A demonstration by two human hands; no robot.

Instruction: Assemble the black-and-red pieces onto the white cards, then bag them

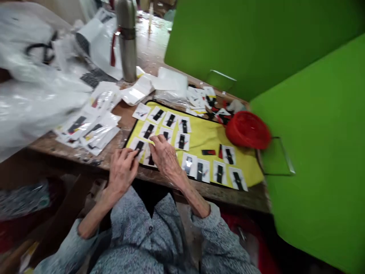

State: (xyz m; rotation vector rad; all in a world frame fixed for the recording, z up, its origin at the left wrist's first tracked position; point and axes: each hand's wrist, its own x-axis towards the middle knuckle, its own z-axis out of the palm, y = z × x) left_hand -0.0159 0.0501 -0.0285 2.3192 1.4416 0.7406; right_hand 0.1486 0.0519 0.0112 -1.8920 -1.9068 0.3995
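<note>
Pressing flat with my left hand (123,169) and right hand (165,155), fingers spread, on cards (142,146); their black strips point away from me.

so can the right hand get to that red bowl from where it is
Probably yes. The right hand rests on the yellow mat, and only flat white cards lie between it and the red bowl; nothing upright blocks the way.

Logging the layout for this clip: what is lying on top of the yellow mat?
On the yellow mat lie rows of white cards with dark strips, plus one loose dark strip. Both hands, left hand and right hand, cover the cards at the near edge.
</note>
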